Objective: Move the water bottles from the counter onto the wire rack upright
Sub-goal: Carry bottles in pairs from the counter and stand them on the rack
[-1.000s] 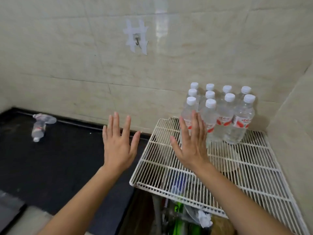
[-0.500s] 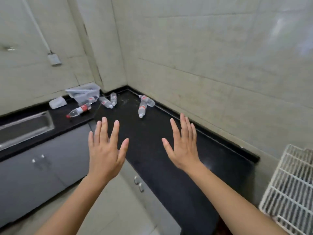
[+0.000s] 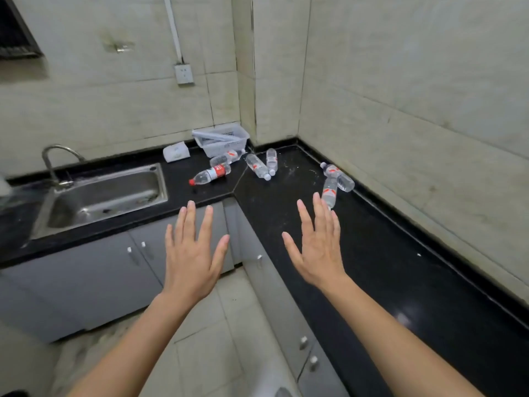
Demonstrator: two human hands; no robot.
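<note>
Right now both hands are empty: the left hand (image 3: 191, 253) and the right hand (image 3: 317, 247) reach forward, palms down, fingers straight and spread, the left above the grey cabinet doors (image 3: 86, 270) and the right above the black tabletop (image 3: 386, 267). Just past the right fingertips the nearest bottle (image 3: 329, 191) lies on its side with its cap toward the person, its far end meeting a second bottle (image 3: 340, 179) that rests along the wall edge; whether the fingers touch it yet I cannot tell. Farther back, near the corner, a pair of bottles (image 3: 259, 166) lies close together, another bottle (image 3: 227, 157) lies beside the white basket (image 3: 221, 137), and a red-capped bottle (image 3: 210, 174) lies toward the sink (image 3: 106, 193). Every bottle in sight is lying down on the tabletop and the wire rack is out of view, so at least these six look still to be moved. The likeliest trouble is rolling: a round bottle on a smooth top, nudged by flat fingers instead of being wrapped, could run toward the front edge and drop to the floor. Lifting the nearest one may also set its touching neighbour rolling. Thin plastic probably buckles under a hard squeeze, and taking several at once invites a slip on the way to the rack
</note>
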